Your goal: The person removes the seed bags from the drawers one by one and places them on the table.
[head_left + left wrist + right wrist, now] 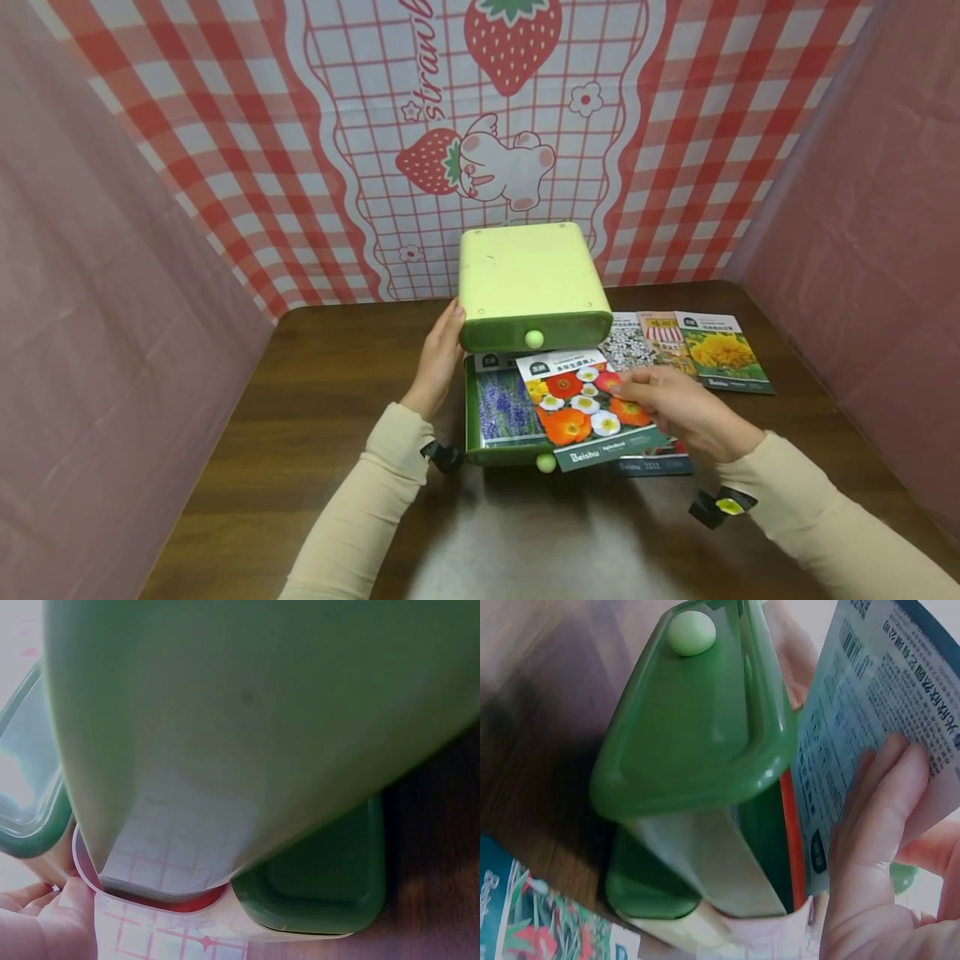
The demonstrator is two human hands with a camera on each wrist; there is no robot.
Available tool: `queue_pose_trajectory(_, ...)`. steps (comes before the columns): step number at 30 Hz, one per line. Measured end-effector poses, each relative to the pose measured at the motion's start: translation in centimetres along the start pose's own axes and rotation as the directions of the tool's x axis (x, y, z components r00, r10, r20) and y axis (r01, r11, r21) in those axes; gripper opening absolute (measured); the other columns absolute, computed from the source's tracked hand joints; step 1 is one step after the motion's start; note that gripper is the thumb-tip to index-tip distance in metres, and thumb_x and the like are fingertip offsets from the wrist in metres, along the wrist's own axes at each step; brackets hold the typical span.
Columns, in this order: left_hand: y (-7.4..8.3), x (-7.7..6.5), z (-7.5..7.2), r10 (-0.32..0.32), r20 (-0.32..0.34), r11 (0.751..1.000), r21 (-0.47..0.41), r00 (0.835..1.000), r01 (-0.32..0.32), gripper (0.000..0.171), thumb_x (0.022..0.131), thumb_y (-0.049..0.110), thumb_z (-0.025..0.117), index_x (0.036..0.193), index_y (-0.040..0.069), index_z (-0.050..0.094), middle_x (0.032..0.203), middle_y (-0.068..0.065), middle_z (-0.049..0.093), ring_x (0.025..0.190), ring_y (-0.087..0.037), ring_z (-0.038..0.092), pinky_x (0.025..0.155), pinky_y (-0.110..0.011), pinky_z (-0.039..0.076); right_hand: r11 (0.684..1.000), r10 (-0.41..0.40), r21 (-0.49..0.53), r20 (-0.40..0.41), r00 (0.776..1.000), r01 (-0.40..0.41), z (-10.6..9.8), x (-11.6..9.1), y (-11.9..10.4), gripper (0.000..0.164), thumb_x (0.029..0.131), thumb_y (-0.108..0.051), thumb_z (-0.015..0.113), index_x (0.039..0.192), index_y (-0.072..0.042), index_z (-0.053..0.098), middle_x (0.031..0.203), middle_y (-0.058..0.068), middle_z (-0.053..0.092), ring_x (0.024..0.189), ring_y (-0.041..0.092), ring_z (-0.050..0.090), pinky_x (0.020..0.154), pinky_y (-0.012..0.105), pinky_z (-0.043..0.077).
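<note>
A light-green drawer box (528, 267) with round knobs stands on the table, its lower drawer (504, 457) pulled out. Inside that drawer lies a seed packet with purple flowers (501, 408). My left hand (437, 358) rests its fingers against the box's upper left side. Over the drawer's right part, my right hand (686, 408) pinches a poppy seed packet (581, 408) by its right edge, picture side up. In the right wrist view, the printed back of the poppy packet (855, 697) shows, with fingers spread under it.
Right of the box lie a white-flower packet (628, 342), a packet with a striped awning (663, 335) and a yellow-flower packet (722, 357). A red-flower packet (654, 465) lies partly under the right hand. Behind stands a checked strawberry cloth (337, 150); pink curtains (847, 233) flank the table.
</note>
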State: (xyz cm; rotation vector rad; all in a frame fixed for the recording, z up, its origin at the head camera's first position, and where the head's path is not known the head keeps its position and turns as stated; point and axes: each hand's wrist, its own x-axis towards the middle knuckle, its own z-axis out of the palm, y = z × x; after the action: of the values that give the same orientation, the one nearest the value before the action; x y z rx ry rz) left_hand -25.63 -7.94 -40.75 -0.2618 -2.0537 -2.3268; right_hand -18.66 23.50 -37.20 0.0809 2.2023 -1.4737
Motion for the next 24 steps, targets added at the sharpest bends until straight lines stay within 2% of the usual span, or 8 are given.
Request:
queue_pose_trajectory(2,0.0,0.0,0.0,-0.002,0.001,1.0,0.004,1.0,0.002,0.057,0.103,0.046,0.04,0.154,0.02,0.032,0.159,-0.001,0.033,0.142,-0.024,0.04,0.115,-0.043,0.038,1.0,0.0,0.02,0.014,1.0,0.0,-0.4,-0.4,0.4,0.046,0.096,-0.036,0.062,0.124,-0.001,0.057,0.075,-0.007,0.064,0.055,0.007,0.055,0.047,0.021,0.045)
queue_pose_trajectory(5,0.0,-0.1,0.0,0.001,0.004,1.0,0.011,1.0,-0.001,0.058,0.104,0.046,0.04,0.154,0.02,0.032,0.159,-0.001,0.032,0.142,-0.024,0.039,0.115,-0.043,0.038,0.996,0.022,0.085,0.045,0.999,-0.026,-1.3,-1.0,1.1,0.047,0.097,-0.036,0.061,0.126,-0.001,0.053,0.088,-0.002,0.072,0.071,0.012,0.068,0.061,0.026,0.058)
queue_pose_trajectory(9,0.1,-0.2,0.0,0.003,0.006,1.0,0.019,1.0,-0.004,0.058,0.104,0.047,0.039,0.154,0.02,0.031,0.16,-0.001,0.032,0.143,-0.024,0.038,0.116,-0.044,0.037,0.99,0.035,0.132,0.044,0.998,-0.04,-2.7,-1.5,2.0,0.045,0.098,-0.036,0.058,0.127,-0.002,0.049,0.093,-0.001,0.071,0.08,0.016,0.071,0.072,0.033,0.062)
queue_pose_trajectory(16,0.2,-0.2,-0.1,-0.005,0.009,1.0,0.01,1.0,0.005,0.057,0.104,0.046,0.039,0.155,0.02,0.031,0.161,-0.001,0.03,0.145,-0.023,0.035,0.117,-0.045,0.034,0.983,0.065,0.172,-0.032,0.997,-0.058,-4.3,-2.1,3.4,0.048,0.1,-0.038,0.055,0.133,-0.005,0.047,0.094,-0.003,0.069,0.083,0.017,0.071,0.076,0.036,0.062)
queue_pose_trajectory(19,0.3,-0.2,-0.1,-0.009,0.008,1.0,0.007,1.0,0.008,0.057,0.104,0.045,0.039,0.155,0.02,0.03,0.161,-0.001,0.03,0.145,-0.023,0.034,0.118,-0.045,0.034,0.988,0.046,0.151,-0.072,0.996,-0.034,-5.1,-2.1,4.1,0.054,0.1,-0.04,0.054,0.137,-0.002,0.043,0.092,-0.004,0.068,0.081,0.017,0.07,0.074,0.037,0.062)
queue_pose_trajectory(24,0.3,-0.2,-0.1,-0.021,0.005,1.0,0.006,1.0,0.021,0.057,0.104,0.046,0.039,0.155,0.021,0.031,0.16,0.0,0.031,0.144,-0.023,0.036,0.116,-0.044,0.036,0.998,0.033,0.059,-0.175,0.984,-0.023,-6.6,-1.4,5.6,0.065,0.099,-0.048,0.051,0.141,0.001,0.039,0.085,-0.008,0.065,0.074,0.013,0.067,0.067,0.034,0.061)
